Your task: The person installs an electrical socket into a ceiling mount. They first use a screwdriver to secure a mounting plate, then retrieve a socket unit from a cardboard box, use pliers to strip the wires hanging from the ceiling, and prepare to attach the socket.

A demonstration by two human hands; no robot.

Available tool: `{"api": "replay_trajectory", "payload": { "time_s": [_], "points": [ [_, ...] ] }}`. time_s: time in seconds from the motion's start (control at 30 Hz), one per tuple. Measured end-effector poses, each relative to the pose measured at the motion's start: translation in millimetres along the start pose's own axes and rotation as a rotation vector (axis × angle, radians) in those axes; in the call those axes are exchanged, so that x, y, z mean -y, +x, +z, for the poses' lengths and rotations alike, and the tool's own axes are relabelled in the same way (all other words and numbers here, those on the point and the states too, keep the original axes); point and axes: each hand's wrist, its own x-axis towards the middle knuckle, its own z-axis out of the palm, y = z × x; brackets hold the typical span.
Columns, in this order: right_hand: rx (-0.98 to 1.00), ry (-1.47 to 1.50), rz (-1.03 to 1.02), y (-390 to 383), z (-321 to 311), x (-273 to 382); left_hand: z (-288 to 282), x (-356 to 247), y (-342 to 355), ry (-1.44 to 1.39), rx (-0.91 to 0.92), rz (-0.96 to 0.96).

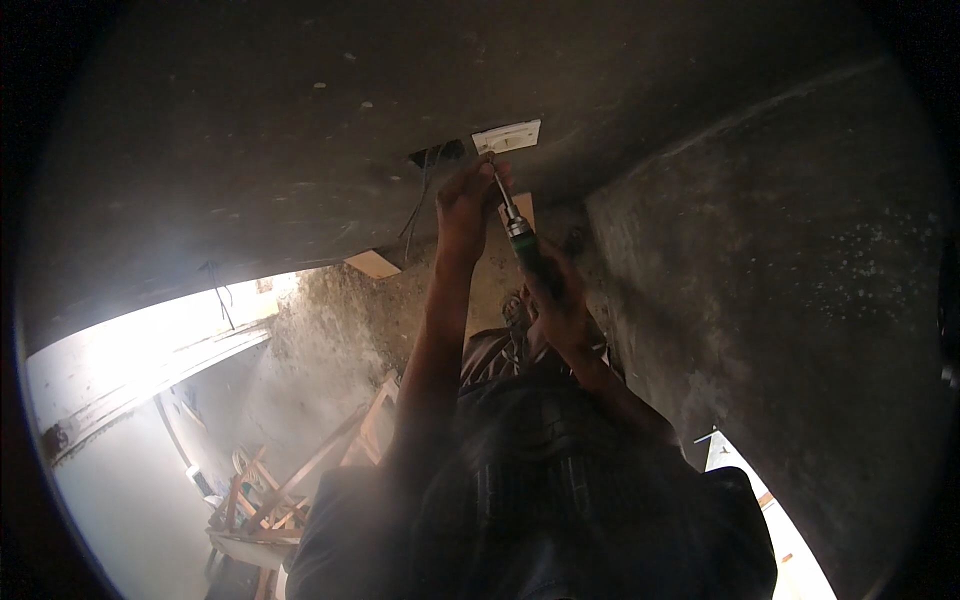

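– Two hands are up at the dark wall [240, 150]. What are they on?
– A screwdriver [517, 226] with a green and dark handle. The right hand [562, 305] is clamped round that handle. The left hand [463, 208] has its fingertips bunched at the tip; whether they pinch the shaft or a screw, I cannot tell.
– And the plate?
– The white plate [508, 136] sits on the wall, and the driver's tip is at its lower left corner.
– How far along would you say it is?
– Partway, I'd judge. The plate is in position, but the driver at its corner suggests the fixing isn't finished. Just beside its left edge, a dark opening [450, 150] is uncovered, with loose wires [418, 205] hanging below its lower edge, so that one looks left to do.
– What's the surface like?
– Rough, dim grey, with pale flecks. A side wall [760, 230] meets it on the right, stained and spotted with white.
– And the rest of the room?
– Bright light pours through a gap [140, 350] on the left. Below that is a jumble of wooden pieces [265, 505]; nearer the hands, a pale board [372, 264].
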Motion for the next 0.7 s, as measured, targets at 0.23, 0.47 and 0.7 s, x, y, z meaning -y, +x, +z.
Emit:
{"api": "replay_trajectory", "payload": {
  "time_s": [0.23,0.47,0.7],
  "points": [
    [0.001,0.076,0.103,5,6,12,-2,2,9,-0.085,-0.031,-0.035],
    [-0.021,0.088,0.133,7,9,16,-3,1,11,-0.081,-0.008,-0.036],
    [-0.042,0.018,0.051,2,9,7,-7,4,12,-0.093,0.078,-0.056]
  ]
}}
